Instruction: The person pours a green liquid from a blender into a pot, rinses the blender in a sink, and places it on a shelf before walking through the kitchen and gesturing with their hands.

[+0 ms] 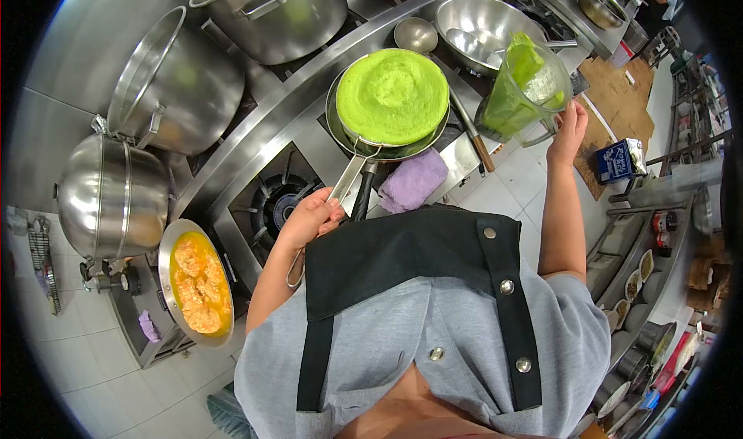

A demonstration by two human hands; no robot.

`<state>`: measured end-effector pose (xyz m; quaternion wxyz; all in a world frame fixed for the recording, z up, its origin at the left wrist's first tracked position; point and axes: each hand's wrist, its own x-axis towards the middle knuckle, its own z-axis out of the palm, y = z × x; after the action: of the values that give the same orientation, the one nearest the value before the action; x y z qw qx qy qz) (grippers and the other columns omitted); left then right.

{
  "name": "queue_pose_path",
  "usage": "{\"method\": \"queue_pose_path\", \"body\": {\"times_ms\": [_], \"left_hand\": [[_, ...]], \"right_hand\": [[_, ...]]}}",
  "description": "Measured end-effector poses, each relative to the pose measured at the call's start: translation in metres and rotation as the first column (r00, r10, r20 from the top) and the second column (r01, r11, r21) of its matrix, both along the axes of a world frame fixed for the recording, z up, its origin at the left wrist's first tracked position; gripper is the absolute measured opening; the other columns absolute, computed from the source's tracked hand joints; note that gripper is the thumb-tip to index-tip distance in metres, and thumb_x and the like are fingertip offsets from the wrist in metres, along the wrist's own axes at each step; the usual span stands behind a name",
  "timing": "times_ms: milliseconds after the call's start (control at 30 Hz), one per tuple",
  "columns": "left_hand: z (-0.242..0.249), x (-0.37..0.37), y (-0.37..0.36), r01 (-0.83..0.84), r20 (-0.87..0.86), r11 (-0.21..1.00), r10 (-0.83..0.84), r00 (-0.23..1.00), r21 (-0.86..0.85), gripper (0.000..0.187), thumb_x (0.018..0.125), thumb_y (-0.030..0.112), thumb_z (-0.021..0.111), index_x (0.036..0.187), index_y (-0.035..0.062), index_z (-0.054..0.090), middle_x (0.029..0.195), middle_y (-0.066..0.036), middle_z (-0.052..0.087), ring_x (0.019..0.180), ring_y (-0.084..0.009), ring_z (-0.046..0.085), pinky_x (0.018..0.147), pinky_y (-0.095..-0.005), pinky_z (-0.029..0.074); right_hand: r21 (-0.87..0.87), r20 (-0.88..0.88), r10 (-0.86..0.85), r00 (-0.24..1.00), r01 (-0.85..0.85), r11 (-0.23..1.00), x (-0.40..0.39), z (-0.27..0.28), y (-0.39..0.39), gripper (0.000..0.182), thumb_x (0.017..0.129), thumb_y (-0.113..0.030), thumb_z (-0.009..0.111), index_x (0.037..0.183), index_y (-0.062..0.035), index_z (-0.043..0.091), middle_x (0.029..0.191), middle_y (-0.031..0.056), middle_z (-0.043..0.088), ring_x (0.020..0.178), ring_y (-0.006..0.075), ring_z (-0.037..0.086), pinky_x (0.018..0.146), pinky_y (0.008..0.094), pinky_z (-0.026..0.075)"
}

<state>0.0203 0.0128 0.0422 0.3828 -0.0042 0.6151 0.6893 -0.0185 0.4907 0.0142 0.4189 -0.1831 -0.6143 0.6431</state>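
Observation:
My left hand [311, 221] is closed around the metal handle of a strainer [357, 160]. Bright green puree [393, 97] fills the strainer, which sits over a frying pan [333, 121] with a black handle. In my right hand [569, 133] is the handle of a clear blender jug [507, 102], tilted, its inner walls smeared with green. A folded purple cloth [414, 182] lies just below the pan. Beside the pan is a long tool with a wooden handle [483, 152]; its far end is partly hidden.
A bare gas burner [285, 199] is left of the pan. Large steel pots [182, 83] stand along the back. A pan of orange food in yellow liquid [200, 284] is at left. A steel bowl [484, 25] and ladle [416, 34] sit behind. A blue box [619, 162] lies at right.

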Motion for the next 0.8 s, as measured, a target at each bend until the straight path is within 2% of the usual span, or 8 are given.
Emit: {"method": "queue_pose_path", "body": {"times_ms": [100,167,400,467,600,700,767,800], "left_hand": [[-0.014,-0.004,-0.002,0.021,-0.029,0.999,-0.020,0.999,0.027,0.015,0.089,0.014,0.041,0.100,0.0041,0.045,0.063,0.002,0.043,0.043,-0.0017,0.033,0.039,-0.0145,0.025],[-0.021,-0.006,-0.004,0.043,-0.051,0.999,-0.044,0.998,-0.019,0.014,0.089,0.014,0.041,0.100,0.0048,0.046,0.063,0.002,0.043,0.043,-0.0025,0.033,0.040,-0.0153,0.027],[-0.043,-0.011,-0.013,0.021,-0.036,1.000,-0.021,0.999,-0.011,0.012,0.089,0.012,0.041,0.098,0.0071,0.047,0.064,0.002,0.044,0.045,-0.0028,0.034,0.040,-0.0156,0.028],[-0.043,-0.012,-0.015,0.055,-0.024,0.998,-0.056,0.998,-0.044,0.022,0.091,0.017,0.041,0.108,0.0039,0.047,0.065,0.003,0.045,0.055,-0.0027,0.038,0.047,-0.0151,0.030],[-0.049,-0.012,-0.013,0.030,-0.006,0.999,-0.031,1.000,-0.042,0.022,0.091,0.016,0.040,0.109,0.0038,0.047,0.065,0.003,0.045,0.056,-0.0031,0.038,0.049,-0.0151,0.031],[-0.053,-0.011,-0.011,-0.014,0.013,1.000,0.015,1.000,-0.019,0.016,0.089,0.012,0.041,0.102,0.0064,0.047,0.065,0.003,0.044,0.047,-0.0022,0.036,0.042,-0.0146,0.030],[-0.050,-0.012,-0.011,0.001,0.038,1.000,-0.001,0.999,-0.006,0.021,0.091,0.013,0.040,0.108,0.0027,0.047,0.065,0.003,0.044,0.057,-0.0038,0.039,0.051,-0.0158,0.033],[-0.046,-0.012,-0.009,0.002,0.038,1.000,-0.001,0.999,-0.006,0.021,0.091,0.013,0.040,0.108,0.0027,0.047,0.065,0.003,0.044,0.057,-0.0038,0.039,0.051,-0.0158,0.033]], "right_hand": [[0.007,-0.001,0.003,1.000,-0.003,1.000,0.000,0.000,-0.002,0.030,0.087,-0.027,0.049,0.103,-0.0020,0.045,0.096,0.0051,0.049,0.087,0.0122,0.047,0.078,0.0268,0.039],[0.010,-0.001,-0.016,1.000,0.016,1.000,0.000,0.000,-0.003,0.030,0.087,-0.027,0.049,0.104,-0.0022,0.045,0.097,0.0053,0.049,0.087,0.0126,0.047,0.078,0.0268,0.038],[0.034,0.001,-0.021,1.000,0.021,0.999,0.000,0.002,-0.008,0.030,0.087,-0.027,0.048,0.104,-0.0031,0.045,0.097,0.0046,0.049,0.087,0.0117,0.046,0.077,0.0254,0.037],[0.021,-0.025,-0.022,0.999,0.022,1.000,-0.001,0.002,-0.009,0.028,0.087,-0.026,0.049,0.104,-0.0040,0.044,0.096,0.0035,0.049,0.085,0.0103,0.046,0.074,0.0242,0.037],[0.016,-0.026,-0.010,1.000,0.010,1.000,-0.001,0.001,-0.008,0.027,0.087,-0.025,0.049,0.104,-0.0049,0.043,0.095,0.0026,0.049,0.084,0.0091,0.046,0.073,0.0235,0.037],[0.010,-0.033,-0.022,0.999,0.022,1.000,-0.001,0.003,-0.011,0.027,0.087,-0.025,0.050,0.104,-0.0053,0.043,0.094,0.0022,0.049,0.083,0.0084,0.045,0.072,0.0228,0.036],[0.021,-0.037,-0.024,0.999,0.025,0.999,-0.001,0.003,-0.011,0.026,0.087,-0.025,0.050,0.103,-0.0056,0.043,0.094,0.0023,0.050,0.083,0.0083,0.045,0.072,0.0225,0.036],[0.022,-0.036,-0.025,0.999,0.025,0.999,-0.001,0.003,-0.011,0.026,0.087,-0.025,0.050,0.103,-0.0056,0.043,0.094,0.0023,0.050,0.083,0.0083,0.045,0.072,0.0225,0.036]]}}
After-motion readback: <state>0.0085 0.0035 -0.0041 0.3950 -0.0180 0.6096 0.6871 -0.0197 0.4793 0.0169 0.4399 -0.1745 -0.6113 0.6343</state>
